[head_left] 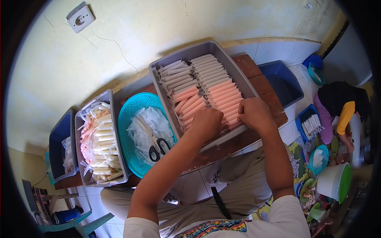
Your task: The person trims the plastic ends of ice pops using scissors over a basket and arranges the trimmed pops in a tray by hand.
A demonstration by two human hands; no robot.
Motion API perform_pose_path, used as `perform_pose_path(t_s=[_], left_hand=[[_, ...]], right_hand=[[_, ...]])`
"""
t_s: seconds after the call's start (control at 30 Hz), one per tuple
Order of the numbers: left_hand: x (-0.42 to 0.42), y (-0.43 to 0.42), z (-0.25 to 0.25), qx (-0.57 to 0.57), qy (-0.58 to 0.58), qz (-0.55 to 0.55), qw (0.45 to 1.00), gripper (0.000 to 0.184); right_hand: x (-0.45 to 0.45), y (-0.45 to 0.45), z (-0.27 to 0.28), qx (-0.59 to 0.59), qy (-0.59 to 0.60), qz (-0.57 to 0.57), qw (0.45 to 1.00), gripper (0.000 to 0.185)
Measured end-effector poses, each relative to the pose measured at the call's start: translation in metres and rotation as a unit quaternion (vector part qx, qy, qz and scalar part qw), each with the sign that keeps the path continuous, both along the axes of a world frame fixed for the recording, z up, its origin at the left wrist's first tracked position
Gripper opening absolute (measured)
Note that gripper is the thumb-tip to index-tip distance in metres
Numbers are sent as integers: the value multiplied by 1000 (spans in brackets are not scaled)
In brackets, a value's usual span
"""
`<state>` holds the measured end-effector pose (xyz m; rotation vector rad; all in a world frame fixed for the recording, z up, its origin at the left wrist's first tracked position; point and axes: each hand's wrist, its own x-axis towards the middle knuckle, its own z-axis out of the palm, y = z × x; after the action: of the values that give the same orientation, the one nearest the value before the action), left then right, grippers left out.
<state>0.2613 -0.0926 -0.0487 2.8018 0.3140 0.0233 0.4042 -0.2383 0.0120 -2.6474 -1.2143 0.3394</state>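
Observation:
A grey tray (158,62) holds two rows of slim plastic-wrapped sticks with twisted ends. Pale whitish sticks (208,67) fill its far part, and pink sticks (225,95) lie in the near part. My left hand (207,123) is closed at the near end of the tray, between the two rows. At the right row's outer side is my right hand (256,114), its fingers curled in. Both hands appear to grip the opposite ends of a pink stick between them, though the fingertips are partly hidden.
Left of the tray, a turquoise basket (127,104) holds clear plastic wrappers (141,129) and black-handled scissors (154,139). Beyond it, another grey tray (124,156) is full of wrapped sticks. A blue bin (279,81) stands right; another person (343,103) sits on the floor there.

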Motion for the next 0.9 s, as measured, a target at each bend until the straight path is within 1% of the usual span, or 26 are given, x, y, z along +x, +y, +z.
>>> perform_pose_path(t_s=[0.03,0.13,0.23,0.3,0.33,0.37,0.4,0.43,0.47,0.5,0.53,0.57,0.63,0.73,0.77,0.83,0.9], left_hand=[[0,1,0,-18,-8,4,1000,41],[-2,2,-2,-24,-32,6,999,37],[-3,5,-1,-44,-37,-2,998,35],[-4,5,2,-60,-36,3,998,34],[-5,5,5,-76,-33,9,997,33],[-7,5,5,-76,-33,12,997,33],[-8,5,5,-90,-51,24,994,30],[-9,6,6,-104,-69,36,991,27],[-11,8,7,-101,-72,40,991,27],[-13,10,9,-122,-132,61,982,23],[-14,12,11,-142,-193,81,967,19],[-16,14,13,-140,-196,85,967,19],[-20,16,20,-122,-276,142,943,18],[-29,20,28,-133,-301,146,933,23],[-32,23,29,-130,-304,148,932,23],[-41,27,27,-80,-304,166,935,22],[-48,34,24,-61,-286,171,941,22]], right_hand=[[1,-1,-2,0,0,-1,1000,17],[4,-1,-3,19,0,12,1000,17],[5,-1,0,16,26,10,1000,15],[7,-1,-1,83,8,41,996,21],[7,0,1,83,8,43,996,21],[7,2,5,117,34,44,992,22],[6,4,9,151,60,46,986,23],[5,7,11,153,59,50,985,23],[3,11,13,206,70,63,974,24],[0,15,15,258,82,76,959,25],[-2,18,16,260,81,82,959,25],[-6,20,16,283,85,77,952,26],[-10,24,17,307,86,77,945,27],[-14,30,19,319,78,92,940,29],[-16,32,20,320,93,92,938,30],[-22,34,19,319,110,92,937,30],[-27,38,16,322,148,117,928,31]])
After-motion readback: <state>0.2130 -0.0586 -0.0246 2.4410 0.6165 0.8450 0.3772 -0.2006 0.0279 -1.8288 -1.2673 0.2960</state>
